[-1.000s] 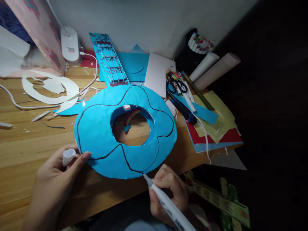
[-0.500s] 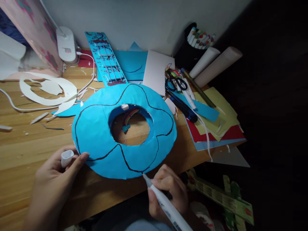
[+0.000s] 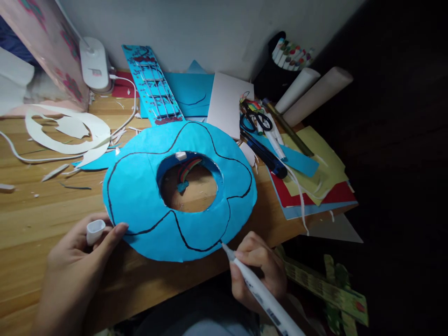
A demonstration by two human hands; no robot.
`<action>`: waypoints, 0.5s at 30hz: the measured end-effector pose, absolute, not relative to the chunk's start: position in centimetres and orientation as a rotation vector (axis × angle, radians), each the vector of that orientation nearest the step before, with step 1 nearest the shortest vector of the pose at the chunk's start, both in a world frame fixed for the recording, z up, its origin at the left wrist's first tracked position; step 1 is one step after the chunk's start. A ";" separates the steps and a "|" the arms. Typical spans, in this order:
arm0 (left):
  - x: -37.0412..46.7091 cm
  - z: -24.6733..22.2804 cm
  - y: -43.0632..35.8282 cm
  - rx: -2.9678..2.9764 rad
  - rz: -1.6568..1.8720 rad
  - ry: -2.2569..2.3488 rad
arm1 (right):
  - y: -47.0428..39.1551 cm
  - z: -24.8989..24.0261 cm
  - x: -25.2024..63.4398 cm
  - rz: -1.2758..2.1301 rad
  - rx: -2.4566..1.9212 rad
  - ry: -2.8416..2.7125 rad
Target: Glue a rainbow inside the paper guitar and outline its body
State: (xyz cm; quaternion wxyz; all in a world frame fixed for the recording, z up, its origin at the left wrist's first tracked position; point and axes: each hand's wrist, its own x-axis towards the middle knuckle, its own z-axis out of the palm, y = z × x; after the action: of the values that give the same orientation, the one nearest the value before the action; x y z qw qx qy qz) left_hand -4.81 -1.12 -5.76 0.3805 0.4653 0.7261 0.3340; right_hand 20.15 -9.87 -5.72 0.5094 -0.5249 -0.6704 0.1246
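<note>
A blue paper-covered ring (image 3: 133,186) lies on the wooden desk, with a wavy black flower outline drawn around its centre hole. My right hand (image 3: 261,268) grips a white marker (image 3: 266,296), its tip touching the outline at the ring's lower right edge. The stretch of line from there up the right side is thinner than the rest. At the lower left, my left hand (image 3: 80,261) pinches the ring's edge, thumb on top. A white marker cap (image 3: 95,231) is also tucked between that hand's fingers. Behind the ring extends a blue decorated neck (image 3: 154,86) with strings.
Scissors (image 3: 257,119), a dark blue cutter (image 3: 266,154) and coloured paper sheets (image 3: 332,163) lie to the right. A black holder (image 3: 268,77) of markers and two paper rolls (image 3: 318,95) stand behind. White paper cut-outs (image 3: 66,147), scraps and a white cable (image 3: 45,161) are at left.
My right hand has moved the marker tip right and slightly up along the ring's lower edge, thickening the black line there. My left hand keeps its hold, with the view shifted slightly.
</note>
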 end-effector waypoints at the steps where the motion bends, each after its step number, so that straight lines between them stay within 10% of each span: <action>1: -4.8 -5.8 -1.1 1.186 0.853 1.858 | -9.8 -5.7 20.2 0.284 -1.261 -1.608; 15: -5.4 -6.4 -1.4 1.151 0.868 1.848 | -9.2 -5.8 21.2 0.300 -1.209 -1.659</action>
State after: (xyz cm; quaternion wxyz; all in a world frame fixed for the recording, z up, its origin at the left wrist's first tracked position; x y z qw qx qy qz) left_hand -5.41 -1.42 -6.41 0.3883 0.4524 0.7267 0.3412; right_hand 21.18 -9.16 -5.78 0.5084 -0.5018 -0.6886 0.1246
